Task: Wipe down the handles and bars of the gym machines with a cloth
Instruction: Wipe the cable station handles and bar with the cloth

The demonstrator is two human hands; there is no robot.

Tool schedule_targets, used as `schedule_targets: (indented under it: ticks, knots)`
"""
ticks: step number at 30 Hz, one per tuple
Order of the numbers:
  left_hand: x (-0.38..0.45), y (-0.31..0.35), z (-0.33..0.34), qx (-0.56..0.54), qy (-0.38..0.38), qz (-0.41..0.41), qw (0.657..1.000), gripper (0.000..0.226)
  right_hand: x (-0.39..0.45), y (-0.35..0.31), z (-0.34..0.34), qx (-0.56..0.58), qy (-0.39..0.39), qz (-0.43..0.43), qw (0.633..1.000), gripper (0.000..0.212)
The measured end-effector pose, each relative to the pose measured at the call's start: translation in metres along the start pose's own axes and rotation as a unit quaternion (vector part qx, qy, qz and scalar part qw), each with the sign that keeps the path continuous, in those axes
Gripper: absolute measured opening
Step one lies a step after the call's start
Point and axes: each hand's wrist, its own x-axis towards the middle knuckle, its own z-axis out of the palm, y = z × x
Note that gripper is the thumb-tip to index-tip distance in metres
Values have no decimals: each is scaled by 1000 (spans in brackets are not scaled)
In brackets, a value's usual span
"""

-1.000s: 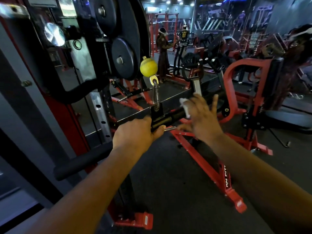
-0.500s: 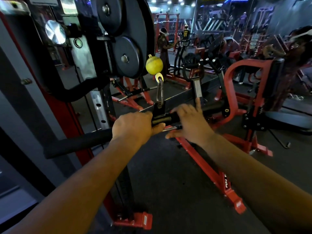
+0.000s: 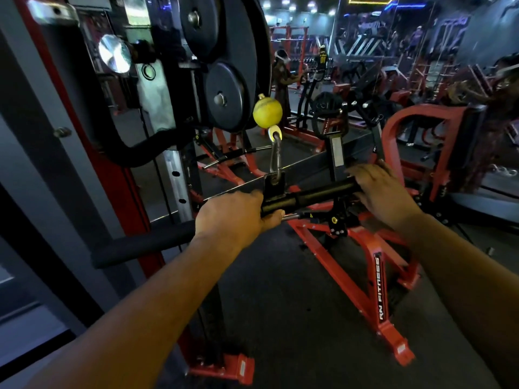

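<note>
Head view: the left hand (image 3: 234, 213) is curled round the black cable bar (image 3: 311, 194) just left of its centre bracket, thumb underneath and knuckles on top. The right hand (image 3: 379, 189) lies over the bar's right stretch, fingers bent across the top; the cloth is not visible under it, so I cannot tell whether that hand holds anything besides the bar. The bar runs left to right in front of the person, its padded left end (image 3: 140, 244) sticking out nearer and lower. From the centre bracket a steel carabiner (image 3: 275, 158) rises to a yellow ball (image 3: 267, 112) on the cable. Left of these stands the red and grey machine frame (image 3: 123, 175) with black round plates (image 3: 226, 101) mounted on it. On the dark floor beyond the hands sits a red machine base (image 3: 379, 287) with white lettering. Far behind, more red machines and a standing person (image 3: 282, 80) appear, blurred.
</note>
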Motion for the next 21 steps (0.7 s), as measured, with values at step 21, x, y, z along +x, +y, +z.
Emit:
schedule_targets:
  ticks: [21]
  knots:
    - [-3, -4, 2, 29, 32, -17, 999, 60, -47, -24, 32, 368, 157, 372, 838, 39]
